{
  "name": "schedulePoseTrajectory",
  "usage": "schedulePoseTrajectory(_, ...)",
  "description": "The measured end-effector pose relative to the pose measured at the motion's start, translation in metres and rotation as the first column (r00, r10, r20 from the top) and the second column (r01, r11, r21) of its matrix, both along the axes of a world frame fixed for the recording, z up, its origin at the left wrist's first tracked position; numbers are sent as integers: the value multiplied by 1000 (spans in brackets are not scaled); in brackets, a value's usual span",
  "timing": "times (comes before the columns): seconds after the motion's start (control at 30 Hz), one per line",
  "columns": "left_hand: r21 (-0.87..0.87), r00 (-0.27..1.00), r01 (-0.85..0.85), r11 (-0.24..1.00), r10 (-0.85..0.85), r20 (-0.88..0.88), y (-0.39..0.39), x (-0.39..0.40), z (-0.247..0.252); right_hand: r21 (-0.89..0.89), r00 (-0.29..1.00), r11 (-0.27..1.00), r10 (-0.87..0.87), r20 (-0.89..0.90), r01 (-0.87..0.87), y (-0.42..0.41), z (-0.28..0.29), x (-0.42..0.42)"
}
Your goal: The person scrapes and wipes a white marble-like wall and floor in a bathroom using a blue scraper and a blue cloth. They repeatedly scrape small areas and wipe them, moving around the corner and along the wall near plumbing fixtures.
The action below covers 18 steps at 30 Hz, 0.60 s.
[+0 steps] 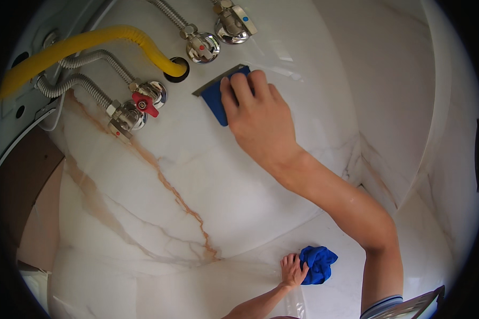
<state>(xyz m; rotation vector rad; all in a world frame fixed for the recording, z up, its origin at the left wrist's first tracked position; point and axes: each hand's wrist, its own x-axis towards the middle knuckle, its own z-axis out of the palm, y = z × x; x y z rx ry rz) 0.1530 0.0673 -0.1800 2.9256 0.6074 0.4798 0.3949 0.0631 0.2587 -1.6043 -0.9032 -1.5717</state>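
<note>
My right hand [261, 115] grips a blue scraper [213, 99] with a straight metal blade edge. The blade lies against, or very close to, the white marble-patterned wall [239, 199], just below a round hole. Lower down, my left hand [293, 271] rests flat on the pale surface with its fingers apart. Beside it is a crumpled blue cloth [319, 265], which the thumb appears to touch. A strip of clear plastic [296, 303] lies under the left wrist.
A yellow corrugated hose [115, 34] enters the wall hole. Around it are chrome angle valves [203, 46] with braided metal hoses [84, 81], and one valve with a red handle [145, 104]. A grey metal housing [8, 119] and a brown panel [28, 179] stand at left.
</note>
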Motion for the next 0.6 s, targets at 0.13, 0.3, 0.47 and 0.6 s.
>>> schedulePoseTrajectory(0.13,-12,1000,15,1000,-14,15,0,0,1,66,999,997,-27,-44,30,7,13,3)
schedulePoseTrajectory(0.3,-41,999,25,999,-23,35,-2,0,6,16,992,998,-59,-109,61,6,5,-8)
schedulePoseTrajectory(0.47,-24,1000,8,1000,-8,9,-1,-1,1,-24,977,999,-35,-209,31,6,16,-21)
schedulePoseTrajectory(0.6,-14,999,21,1000,-20,39,1,0,-1,-84,960,995,23,-278,-48,18,24,-40)
